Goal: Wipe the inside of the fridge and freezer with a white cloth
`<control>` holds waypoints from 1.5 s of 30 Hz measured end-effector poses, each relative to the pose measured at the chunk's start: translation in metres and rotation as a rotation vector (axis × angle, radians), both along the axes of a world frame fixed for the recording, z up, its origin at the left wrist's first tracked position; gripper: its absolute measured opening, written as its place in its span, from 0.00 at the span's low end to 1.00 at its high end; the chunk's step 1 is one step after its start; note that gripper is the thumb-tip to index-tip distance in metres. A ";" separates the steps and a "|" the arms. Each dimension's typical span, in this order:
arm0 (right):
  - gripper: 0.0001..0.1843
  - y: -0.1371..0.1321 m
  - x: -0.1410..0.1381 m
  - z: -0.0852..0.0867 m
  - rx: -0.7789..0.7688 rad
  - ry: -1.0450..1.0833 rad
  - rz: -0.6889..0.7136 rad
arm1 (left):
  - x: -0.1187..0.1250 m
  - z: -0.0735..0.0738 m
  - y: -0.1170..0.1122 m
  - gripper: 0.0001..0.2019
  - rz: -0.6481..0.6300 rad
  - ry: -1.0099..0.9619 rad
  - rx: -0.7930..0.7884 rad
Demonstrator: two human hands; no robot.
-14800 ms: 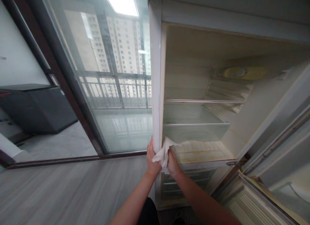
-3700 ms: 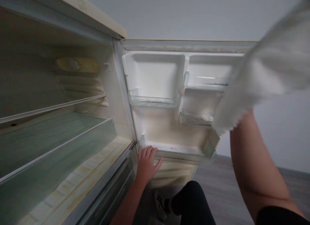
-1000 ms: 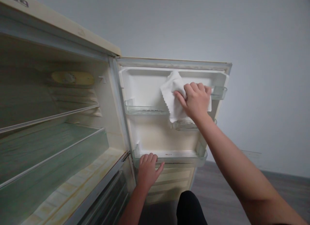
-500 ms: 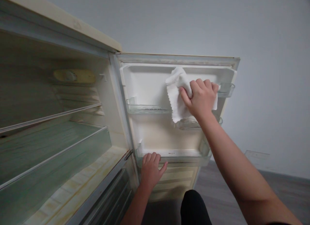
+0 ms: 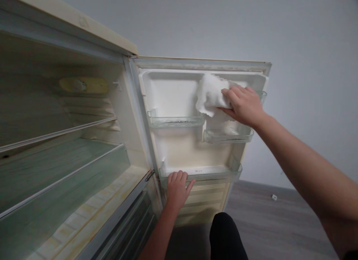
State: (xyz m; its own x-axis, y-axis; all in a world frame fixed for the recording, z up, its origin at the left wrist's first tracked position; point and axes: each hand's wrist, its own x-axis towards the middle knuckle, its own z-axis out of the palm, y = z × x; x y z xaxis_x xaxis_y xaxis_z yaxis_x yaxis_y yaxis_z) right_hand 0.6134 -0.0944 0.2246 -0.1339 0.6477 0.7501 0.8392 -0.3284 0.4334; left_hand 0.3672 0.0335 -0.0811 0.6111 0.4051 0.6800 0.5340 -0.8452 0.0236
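My right hand (image 5: 243, 105) is closed around a bunched white cloth (image 5: 212, 94). The cloth lies against the upper part of the open refrigerator door (image 5: 175, 90), near the divider, and hides part of the small upper right shelf. My left hand (image 5: 177, 191) has its fingers hooked over the front rim of the clear bottom door shelf (image 5: 215, 177), with the thumb pointing out to the side. Two other clear shelves sit above: an upper left door shelf (image 5: 176, 121) and a middle right door shelf (image 5: 229, 137).
On the left stands the refrigerator body, with a glass shelf (image 5: 56, 135), a greenish clear drawer (image 5: 72, 181) and a yellowish lamp cover (image 5: 83, 84). A dark-clothed knee (image 5: 225, 234) is below the door. A small white object (image 5: 274, 197) lies on the grey floor (image 5: 260, 215).
My right hand has turned and shifted slightly right, and the cloth has bunched up higher, uncovering the middle right shelf. My left hand stays at the bottom shelf. The view has shifted a little.
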 end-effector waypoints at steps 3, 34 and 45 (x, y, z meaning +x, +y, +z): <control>0.32 -0.023 0.035 -0.004 0.012 0.022 0.003 | 0.001 0.000 -0.001 0.11 0.003 -0.004 0.007; 0.28 0.027 -0.049 0.027 -0.058 0.116 -0.034 | -0.008 0.005 0.003 0.11 -0.046 -0.003 -0.058; 0.22 0.019 -0.035 0.060 -0.127 0.703 0.127 | -0.005 0.002 0.002 0.10 -0.032 -0.018 -0.061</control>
